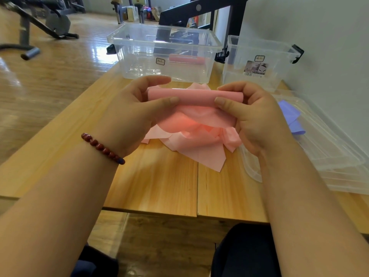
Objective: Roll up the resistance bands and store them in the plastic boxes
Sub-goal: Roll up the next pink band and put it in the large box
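We note a light wooden table (159,186), its boards meeting at a seam down the middle. A glossy wood-plank floor (50,80) lies to the left and beneath, catching bright glare. At far left stands a black weight bench (30,17), with a grey padded bar end (30,53) low beside it. Behind the table is a black metal frame (199,9), and a white wall (319,37) stands on the right. We log a dark red beaded bracelet (102,148) with one blue bead. Dark trousers (245,250) show at the bottom edge.

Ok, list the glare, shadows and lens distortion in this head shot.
Head view throughout: glare whitens the wooden floor left of the large clear plastic box; the left hand and right hand, gripping the pink resistance band, throw soft shadow on the pale wooden table; the wide-angle lens swells the near forearms.
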Action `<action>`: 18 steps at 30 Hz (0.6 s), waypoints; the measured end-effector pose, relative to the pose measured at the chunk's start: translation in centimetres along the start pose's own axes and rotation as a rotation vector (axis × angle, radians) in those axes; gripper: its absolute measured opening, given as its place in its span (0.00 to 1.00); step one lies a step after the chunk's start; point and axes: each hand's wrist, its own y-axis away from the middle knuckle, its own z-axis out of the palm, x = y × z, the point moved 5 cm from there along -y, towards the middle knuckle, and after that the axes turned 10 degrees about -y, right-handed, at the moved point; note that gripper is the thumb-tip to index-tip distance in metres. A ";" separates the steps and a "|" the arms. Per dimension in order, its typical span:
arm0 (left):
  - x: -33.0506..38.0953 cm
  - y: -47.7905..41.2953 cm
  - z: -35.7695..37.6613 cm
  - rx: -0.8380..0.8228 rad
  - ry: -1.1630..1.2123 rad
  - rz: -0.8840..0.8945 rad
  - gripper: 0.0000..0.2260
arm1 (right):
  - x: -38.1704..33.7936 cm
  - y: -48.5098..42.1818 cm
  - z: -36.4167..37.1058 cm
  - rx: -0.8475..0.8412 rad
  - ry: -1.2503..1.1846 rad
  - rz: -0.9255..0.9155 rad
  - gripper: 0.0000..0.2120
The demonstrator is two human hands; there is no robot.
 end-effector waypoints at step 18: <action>0.3 0.1 0.2 -0.051 -0.099 0.048 0.11 | -0.2 0.1 0.0 -0.013 0.061 -0.026 0.08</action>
